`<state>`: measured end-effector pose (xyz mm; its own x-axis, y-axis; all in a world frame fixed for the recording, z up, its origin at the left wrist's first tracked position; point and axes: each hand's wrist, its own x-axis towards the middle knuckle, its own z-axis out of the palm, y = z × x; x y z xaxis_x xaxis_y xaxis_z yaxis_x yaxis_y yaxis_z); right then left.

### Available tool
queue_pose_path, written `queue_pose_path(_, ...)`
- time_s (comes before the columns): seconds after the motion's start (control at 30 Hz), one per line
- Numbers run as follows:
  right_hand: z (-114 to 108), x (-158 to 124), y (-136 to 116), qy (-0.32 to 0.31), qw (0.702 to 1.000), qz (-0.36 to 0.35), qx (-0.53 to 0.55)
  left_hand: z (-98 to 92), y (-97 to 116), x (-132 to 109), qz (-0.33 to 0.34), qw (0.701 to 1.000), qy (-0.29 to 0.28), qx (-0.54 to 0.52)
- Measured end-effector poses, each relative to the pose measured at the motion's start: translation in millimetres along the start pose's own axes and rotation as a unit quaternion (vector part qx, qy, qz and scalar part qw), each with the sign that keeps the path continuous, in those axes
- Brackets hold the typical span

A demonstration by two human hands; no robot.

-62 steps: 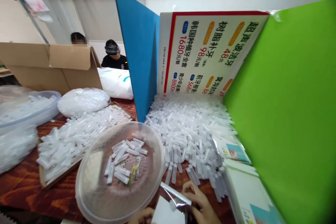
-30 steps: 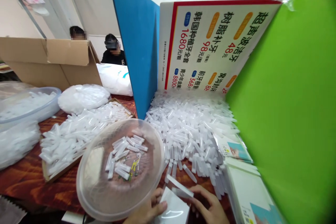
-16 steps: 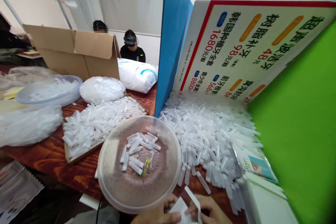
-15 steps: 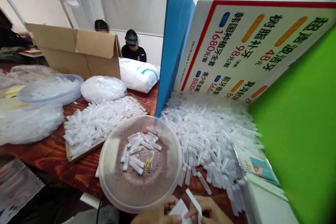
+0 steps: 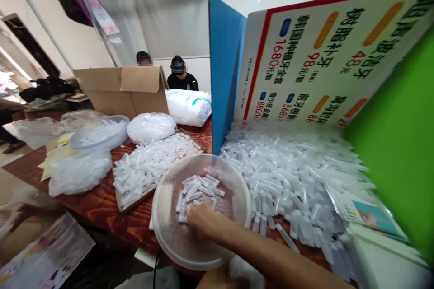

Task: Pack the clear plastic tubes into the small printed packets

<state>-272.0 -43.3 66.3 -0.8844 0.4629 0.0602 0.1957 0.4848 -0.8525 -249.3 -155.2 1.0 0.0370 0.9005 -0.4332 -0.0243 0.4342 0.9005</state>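
Reddish wood tabletop (image 5: 101,203), w/ blue, white and green boards at 12–3 o'clock. Right hand (image 5: 203,221) reaches into round clear plastic bowl (image 5: 176,248), fingers curled down on small translucent plastic tubes (image 5: 196,187); grip can't be told. Left hand (image 5: 220,280) barely visible at 6.

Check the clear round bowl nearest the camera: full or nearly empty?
Nearly empty: the clear bowl holds one small cluster of tubes, much bare bottom showing.
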Motion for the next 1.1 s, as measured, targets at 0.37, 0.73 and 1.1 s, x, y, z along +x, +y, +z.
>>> queue_pose_path(0.37, -158.3, -165.7, 60.4, 0.264, 0.941, 0.128, 0.169, -7.1, -30.6, 27.4, 0.015, 0.996, -0.088, -0.001)
queue_pose_path(0.73, -79.6, -262.2, 119.4, 0.298, 0.861, 0.208, 0.355, 55.5, 12.0, 57.0, -0.004, 0.97, -0.196, -0.142)
queue_pose_path(1.1, -122.5, -259.9, 97.4, 0.249, 0.922, 0.141, 0.26, 68.9, 48.2, 44.7, -0.098, 0.971, -0.094, -0.199)
